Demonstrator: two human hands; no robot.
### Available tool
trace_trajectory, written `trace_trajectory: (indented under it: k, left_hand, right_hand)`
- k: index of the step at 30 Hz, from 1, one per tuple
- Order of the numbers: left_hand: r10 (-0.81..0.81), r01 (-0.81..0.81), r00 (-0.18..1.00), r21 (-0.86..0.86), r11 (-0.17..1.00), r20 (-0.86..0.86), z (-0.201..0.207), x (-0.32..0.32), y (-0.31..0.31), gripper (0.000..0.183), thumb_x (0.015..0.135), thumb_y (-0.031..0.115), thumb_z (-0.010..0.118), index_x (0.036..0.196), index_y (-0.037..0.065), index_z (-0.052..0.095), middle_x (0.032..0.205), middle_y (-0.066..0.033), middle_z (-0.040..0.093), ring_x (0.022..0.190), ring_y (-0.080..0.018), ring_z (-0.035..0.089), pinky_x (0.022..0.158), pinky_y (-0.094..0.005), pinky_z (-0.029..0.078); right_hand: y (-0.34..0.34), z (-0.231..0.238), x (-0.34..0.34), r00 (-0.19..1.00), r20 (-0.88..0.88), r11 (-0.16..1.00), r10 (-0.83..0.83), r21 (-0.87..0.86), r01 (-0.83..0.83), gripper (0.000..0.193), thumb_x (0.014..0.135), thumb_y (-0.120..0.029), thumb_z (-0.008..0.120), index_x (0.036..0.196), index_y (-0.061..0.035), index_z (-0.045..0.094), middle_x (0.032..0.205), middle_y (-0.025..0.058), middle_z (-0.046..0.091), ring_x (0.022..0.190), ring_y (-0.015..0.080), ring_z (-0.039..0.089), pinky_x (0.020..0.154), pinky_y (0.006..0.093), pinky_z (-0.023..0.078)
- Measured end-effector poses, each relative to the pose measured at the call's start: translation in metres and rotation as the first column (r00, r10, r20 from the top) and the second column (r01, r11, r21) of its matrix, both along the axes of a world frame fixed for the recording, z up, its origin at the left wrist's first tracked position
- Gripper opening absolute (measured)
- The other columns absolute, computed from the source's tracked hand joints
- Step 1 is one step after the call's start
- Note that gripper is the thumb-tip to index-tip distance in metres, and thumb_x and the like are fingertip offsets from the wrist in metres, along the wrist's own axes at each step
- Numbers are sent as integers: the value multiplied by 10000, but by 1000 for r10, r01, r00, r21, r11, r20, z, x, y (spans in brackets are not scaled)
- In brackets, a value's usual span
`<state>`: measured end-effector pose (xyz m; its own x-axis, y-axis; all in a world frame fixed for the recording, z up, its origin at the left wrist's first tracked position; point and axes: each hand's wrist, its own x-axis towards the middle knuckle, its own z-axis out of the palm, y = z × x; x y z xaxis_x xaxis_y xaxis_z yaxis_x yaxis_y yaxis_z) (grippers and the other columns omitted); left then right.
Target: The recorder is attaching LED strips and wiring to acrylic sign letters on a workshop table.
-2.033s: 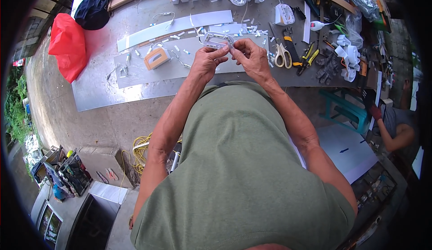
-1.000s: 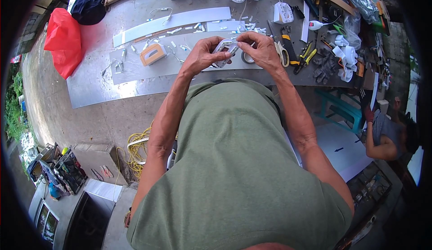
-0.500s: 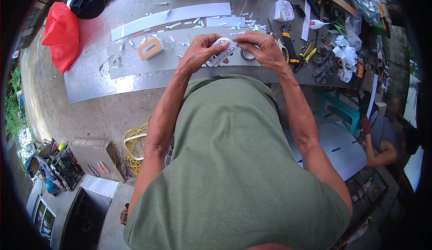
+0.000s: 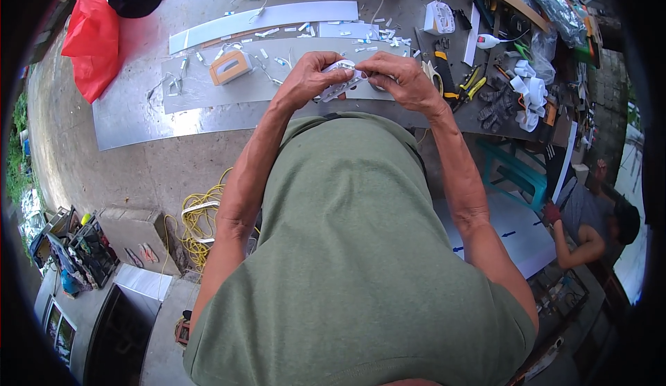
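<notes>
Both my hands meet over the metal worktable (image 4: 139, 119) and hold one small white plastic piece (image 4: 341, 80) between them. My left hand (image 4: 312, 73) grips its left end with curled fingers. My right hand (image 4: 402, 77) pinches its right end. The piece is partly hidden by my fingers. Just beyond my hands lie a long white strip (image 4: 263, 18) and several small white offcuts (image 4: 374, 37) scattered on a grey sheet.
An orange and white tape holder (image 4: 229, 66) sits left of my hands. Pliers (image 4: 468, 84), gloves (image 4: 496, 105), white tape coils (image 4: 531, 91) and a white letter shape (image 4: 438, 17) crowd the right. A red bag (image 4: 94, 35) lies far left. Another person (image 4: 590, 223) crouches at right; yellow cable (image 4: 201, 223) is on the floor.
My hands have stayed together on the white piece and shifted slightly nearer to me; the view has tilted so the table sits a little higher in the picture.
</notes>
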<state>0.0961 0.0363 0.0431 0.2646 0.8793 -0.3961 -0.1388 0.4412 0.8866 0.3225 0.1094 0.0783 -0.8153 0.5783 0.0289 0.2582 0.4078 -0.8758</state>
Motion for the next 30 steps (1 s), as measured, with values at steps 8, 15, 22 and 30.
trace_trajectory:
  k: [8,15,22,30]
  left_hand:
    - [-22,23,999,-28,999,30,-8,-3,-1,406,908,289,761,1140,-35,686,917,-89,723,706,-117,672,646,-262,553]
    - [-11,12,1000,30,999,-29,-9,2,-2,392,916,282,751,1128,-41,682,897,-102,722,705,-126,676,641,-271,563]
    - [113,-53,952,211,976,-284,-6,14,-5,366,891,236,752,1086,-67,689,814,-144,730,662,-159,705,629,-303,574]
    - [79,-31,961,181,983,-266,-2,17,-5,380,903,256,777,1120,-43,685,872,-88,720,735,-111,666,669,-267,552]
  right_hand:
    - [-1,-3,3,1000,23,994,7,111,-10,286,849,25,725,1129,-32,738,981,79,724,837,182,705,713,307,563]
    - [-10,-1,-5,995,58,986,-81,152,71,158,873,-36,743,1030,-16,745,885,63,722,748,141,683,661,269,537]
    - [-33,-6,-21,869,231,890,-438,-22,455,169,877,-147,727,873,20,698,735,97,703,633,130,654,590,292,518]
    - [-29,-27,-16,808,283,817,-517,-119,565,216,862,-187,729,831,23,687,697,74,689,602,116,626,542,281,486]
